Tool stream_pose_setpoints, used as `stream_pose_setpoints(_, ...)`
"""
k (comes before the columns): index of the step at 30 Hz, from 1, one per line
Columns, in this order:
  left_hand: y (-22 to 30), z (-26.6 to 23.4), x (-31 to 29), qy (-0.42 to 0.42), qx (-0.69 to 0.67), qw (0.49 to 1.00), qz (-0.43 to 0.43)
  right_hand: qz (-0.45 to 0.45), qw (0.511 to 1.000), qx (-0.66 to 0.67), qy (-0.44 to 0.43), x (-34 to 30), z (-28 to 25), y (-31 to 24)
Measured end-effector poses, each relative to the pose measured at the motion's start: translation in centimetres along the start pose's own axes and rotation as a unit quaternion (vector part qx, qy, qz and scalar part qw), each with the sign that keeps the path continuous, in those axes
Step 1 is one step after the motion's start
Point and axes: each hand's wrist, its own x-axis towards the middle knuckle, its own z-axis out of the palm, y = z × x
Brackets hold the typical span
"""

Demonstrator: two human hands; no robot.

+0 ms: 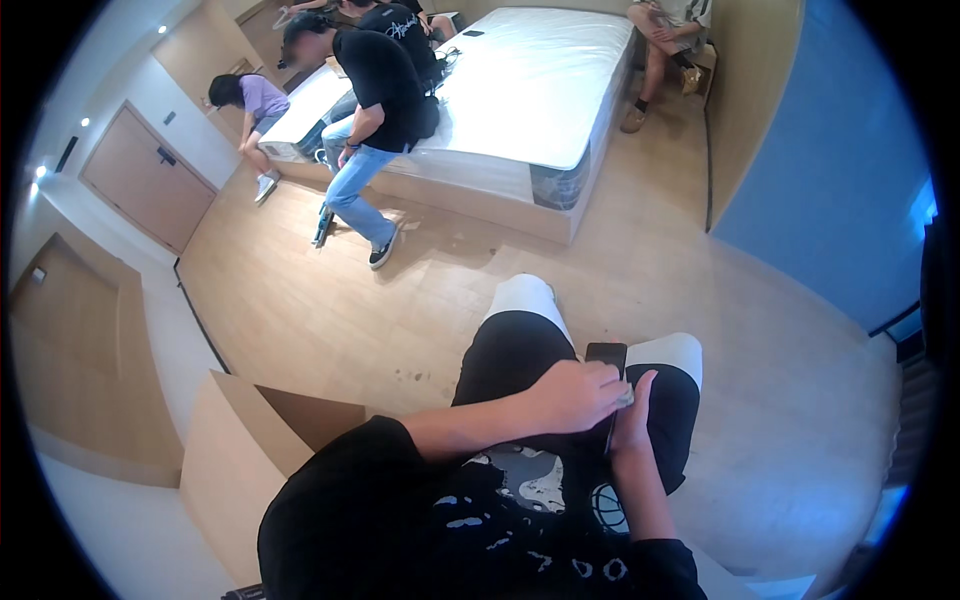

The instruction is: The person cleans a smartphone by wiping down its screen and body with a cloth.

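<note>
A dark smartphone (607, 353) is held over my lap, its far end showing beyond my fingers. My right hand (632, 424) is wrapped round the phone's right side, thumb pointing up. From the left, my left hand (575, 397) reaches across the phone with its fingers bent together. At those fingertips is a small pale, crumpled-looking piece (627, 396); its kind is too small to make out. The left hand covers most of the phone's middle. Beneath both hands are my black shorts (525, 350) and white-covered knees (525, 295).
A large bed with a white mattress (530, 90) stands ahead. A person in black (385, 85) sits at its edge, another in purple (262, 98) farther left. A seated person's leg (652, 85) shows at the upper right. A blue panel (820, 170) stands right, a wooden cabinet (235, 460) left.
</note>
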Motion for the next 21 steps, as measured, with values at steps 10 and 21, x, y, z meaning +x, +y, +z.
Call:
stream_pose_setpoints(10, 0.2, -0.8, -0.4, 0.041, 0.011, 0.999, 0.031, 0.037, 0.994, 0.088, -0.058, 0.1, -1.7, 0.8)
stream_pose_setpoints(21, 0.2, -0.7, 1.2, -0.022, 0.028, 0.999, -0.027, 0.054, 0.997, 0.031, 0.038, -0.7, -1.1, 1.1)
